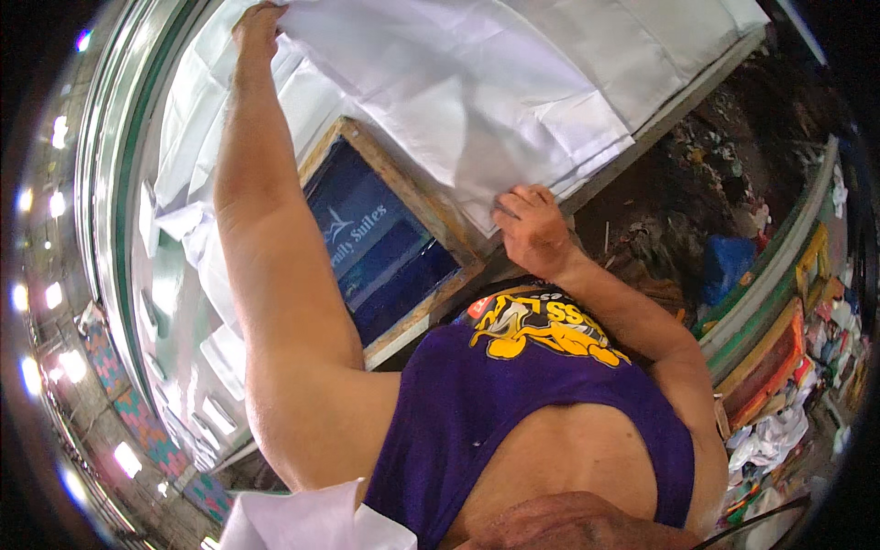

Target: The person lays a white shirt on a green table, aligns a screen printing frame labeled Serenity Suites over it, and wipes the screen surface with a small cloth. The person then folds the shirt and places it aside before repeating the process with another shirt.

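My left hand (258, 29) is stretched to the top of the view, gripping an edge of white fabric (431, 73). Lower down on the right, my right hand (533, 229) has its fingers curled on the near corner of that fabric. Beneath and left of the corner lies a wooden-framed screen (380, 266) with a dark blue surface and pale printed lettering, partly hidden by my left arm. More white cloth is bunched left of that arm.
A long table edge (683, 82) runs diagonally right of the fabric. Beyond it are a dark littered area, a blue plastic item (729, 266), colored frames (765, 357) and heaped scraps (770, 440). Curved metal rails (128, 137) line the left.
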Demonstrator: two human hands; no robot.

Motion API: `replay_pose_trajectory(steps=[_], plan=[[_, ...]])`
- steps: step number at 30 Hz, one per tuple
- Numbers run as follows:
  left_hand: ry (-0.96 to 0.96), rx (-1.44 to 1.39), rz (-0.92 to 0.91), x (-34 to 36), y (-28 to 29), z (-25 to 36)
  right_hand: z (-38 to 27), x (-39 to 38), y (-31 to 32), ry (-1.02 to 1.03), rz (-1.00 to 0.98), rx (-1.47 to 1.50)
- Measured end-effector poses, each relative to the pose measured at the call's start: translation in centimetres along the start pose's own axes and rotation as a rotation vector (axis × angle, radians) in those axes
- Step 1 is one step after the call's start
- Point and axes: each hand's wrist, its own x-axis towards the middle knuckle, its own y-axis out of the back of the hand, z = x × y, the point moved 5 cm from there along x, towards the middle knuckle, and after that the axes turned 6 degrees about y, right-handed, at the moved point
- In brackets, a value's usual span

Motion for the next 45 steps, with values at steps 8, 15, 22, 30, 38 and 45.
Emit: replay_pose_trajectory(steps=[8,15,22,30,38,45], plan=[[-0.001,0.473,-0.117,-0.7,-1.0,-2.4,-0.8,0.3,-0.8,-0.028,-0.065,0.09],[-0.771,0.722,0.335,-10.2,-6.1,13.4,11.6,3.0,10.8,-0.37,0.343,-0.274],[-1.07,1.084,-0.254,-12.8,-19.6,16.5,19.1,1.7,10.0,-0.942,0.041,0.228],[-0.96,1.352,-0.233,-8.6,-19.7,11.7,18.9,0.3,8.5,-0.839,0.094,0.431],[-0.958,1.029,-0.271,-25.2,-17.8,10.4,20.4,1.7,10.6,-0.57,0.076,0.181],[-0.406,1.15,-0.858,-40.5,-14.8,2.7,15.0,13.9,6.8,0.185,-0.013,-0.284]])
